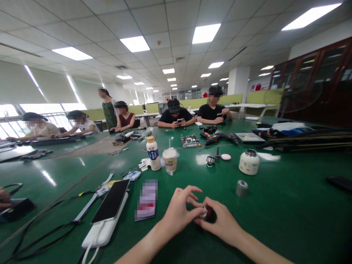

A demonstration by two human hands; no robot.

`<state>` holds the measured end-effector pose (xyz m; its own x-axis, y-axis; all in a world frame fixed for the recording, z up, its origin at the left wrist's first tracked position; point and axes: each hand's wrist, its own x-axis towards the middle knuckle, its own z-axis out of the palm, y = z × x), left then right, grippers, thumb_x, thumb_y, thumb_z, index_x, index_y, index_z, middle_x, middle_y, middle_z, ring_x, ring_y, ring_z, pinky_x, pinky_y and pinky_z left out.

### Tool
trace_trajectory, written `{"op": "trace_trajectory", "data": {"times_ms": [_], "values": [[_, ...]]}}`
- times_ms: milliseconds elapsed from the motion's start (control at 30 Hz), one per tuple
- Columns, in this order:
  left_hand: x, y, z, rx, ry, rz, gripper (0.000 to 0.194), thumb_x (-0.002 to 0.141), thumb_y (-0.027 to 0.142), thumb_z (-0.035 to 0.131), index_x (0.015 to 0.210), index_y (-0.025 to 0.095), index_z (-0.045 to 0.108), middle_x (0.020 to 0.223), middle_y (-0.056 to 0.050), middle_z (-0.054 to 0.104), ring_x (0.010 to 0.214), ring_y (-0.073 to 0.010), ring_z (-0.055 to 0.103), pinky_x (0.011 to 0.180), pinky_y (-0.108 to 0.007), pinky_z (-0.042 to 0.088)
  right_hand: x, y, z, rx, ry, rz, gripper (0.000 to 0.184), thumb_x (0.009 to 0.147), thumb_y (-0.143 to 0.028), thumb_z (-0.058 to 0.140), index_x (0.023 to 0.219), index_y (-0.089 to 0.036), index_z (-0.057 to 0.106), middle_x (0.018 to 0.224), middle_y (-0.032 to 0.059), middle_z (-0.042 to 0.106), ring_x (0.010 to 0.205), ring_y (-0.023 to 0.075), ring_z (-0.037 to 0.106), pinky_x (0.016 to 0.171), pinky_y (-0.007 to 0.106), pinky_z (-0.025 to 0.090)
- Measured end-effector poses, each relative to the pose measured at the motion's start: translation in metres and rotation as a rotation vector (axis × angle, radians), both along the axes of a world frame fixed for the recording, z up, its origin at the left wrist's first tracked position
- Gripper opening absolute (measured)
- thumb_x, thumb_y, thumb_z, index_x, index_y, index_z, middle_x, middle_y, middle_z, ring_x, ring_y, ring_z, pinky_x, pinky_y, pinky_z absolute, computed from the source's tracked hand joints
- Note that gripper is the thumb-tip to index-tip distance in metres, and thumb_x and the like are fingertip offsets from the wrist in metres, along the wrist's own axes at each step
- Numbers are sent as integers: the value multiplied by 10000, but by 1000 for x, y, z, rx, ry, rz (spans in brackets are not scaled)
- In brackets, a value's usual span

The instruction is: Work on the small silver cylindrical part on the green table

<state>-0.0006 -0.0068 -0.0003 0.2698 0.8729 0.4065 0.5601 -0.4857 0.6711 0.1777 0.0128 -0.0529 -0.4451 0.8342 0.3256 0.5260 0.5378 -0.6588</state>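
Observation:
Low over the green table, my left hand (180, 207) and my right hand (221, 222) meet. Between their thumbs and fingers is a small round whitish, shiny piece (203, 212); fingers cover most of it. The other fingers of my left hand are raised and curved. Beyond my right hand stands a grey cylindrical cap (242, 189). Behind that is a squat cream bottle (249, 163) with its metal neck uncovered. Farther in are a pink oval disc (226, 157), a dark stepped part (217, 153) and a black-and-silver ring-like part (211, 161).
Left of my hands lie a phone with a lit screen (146, 200) and a dark phone (111, 201) on a white power bank (106, 233). A milk bottle (153, 156) and a lidded cup (170, 163) stand ahead. Circuit board (190, 141) and power drill (229, 137) lie beyond; several people sit around.

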Motion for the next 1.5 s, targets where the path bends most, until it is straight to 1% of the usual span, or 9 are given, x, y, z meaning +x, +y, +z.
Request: {"op": "trace_trajectory", "data": {"times_ms": [233, 367, 533, 667, 833, 967, 1167, 1333, 1500], "values": [[4, -3, -1, 41, -41, -3, 420, 764, 163, 749, 1114, 251, 534, 861, 9, 782, 933, -233, 700, 890, -350, 461, 0, 1, -4, 15, 3, -8, 259, 765, -378, 715, 772, -224, 507, 764, -20, 613, 737, 193, 575, 665, 278, 411], [-3, 6, -2, 92, -177, 96, 475, 780, 177, 739, 1148, 251, 448, 805, 31, 784, 832, -212, 733, 855, -331, 490, 0, 1, -2, 21, -22, -32, 298, 744, -406, 729, 763, -226, 491, 750, -24, 608, 707, 184, 557, 641, 273, 399], [-22, 30, -25, 66, -100, 165, 498, 791, 126, 697, 1198, 253, 441, 807, 30, 777, 874, -225, 730, 861, -349, 487, 1, -1, 3, 12, -34, -19, 288, 757, -405, 718, 768, -228, 491, 746, -31, 600, 701, 178, 552, 641, 266, 395], [-30, 35, -46, 53, 33, 158, 510, 782, 73, 672, 1218, 248, 474, 843, 12, 775, 898, -231, 714, 873, -376, 473, 0, -1, 4, 6, -42, -23, 294, 756, -402, 719, 763, -229, 481, 754, -28, 600, 711, 181, 555, 646, 267, 396], [-31, 35, -54, 41, -4, 186, 503, 729, 154, 765, 1161, 250, 525, 927, -12, 776, 980, -254, 702, 905, -402, 476, 0, -1, 2, -2, -39, -23, 292, 751, -401, 723, 770, -230, 487, 755, -28, 606, 710, 182, 559, 648, 269, 397], [-29, 36, -48, -36, -130, 208, 377, 712, 189, 793, 1018, 235, 579, 817, -8, 784, 912, -250, 734, 843, -365, 536, 0, -1, 2, 2, -34, -28, 303, 741, -406, 728, 763, -231, 482, 748, -31, 601, 703, 180, 552, 641, 268, 394], [-10, 20, -16, 4, -286, 110, 258, 776, 249, 753, 983, 203, 607, 810, -24, 776, 838, -220, 741, 826, -338, 556, 0, 0, 1, 10, -26, -17, 293, 756, -401, 719, 765, -228, 483, 747, -29, 599, 703, 180, 553, 640, 270, 388], [0, 7, -6, -50, -235, -30, 155, 746, 241, 775, 826, 177, 659, 997, -63, 732, 801, -184, 725, 777, -275, 551, 0, 1, -1, 32, -35, -29, 323, 748, -412, 721, 753, -229, 456, 733, -35, 578, 699, 176, 547, 631, 265, 378], [-1, 5, -2, -38, -160, -13, 189, 724, 213, 789, 847, 203, 647, 914, -29, 745, 867, -206, 713, 811, -289, 524, 0, 0, -1, 29, -18, -19, 323, 744, -399, 727, 740, -231, 452, 716, -42, 571, 687, 169, 548, 625, 258, 374]]}}
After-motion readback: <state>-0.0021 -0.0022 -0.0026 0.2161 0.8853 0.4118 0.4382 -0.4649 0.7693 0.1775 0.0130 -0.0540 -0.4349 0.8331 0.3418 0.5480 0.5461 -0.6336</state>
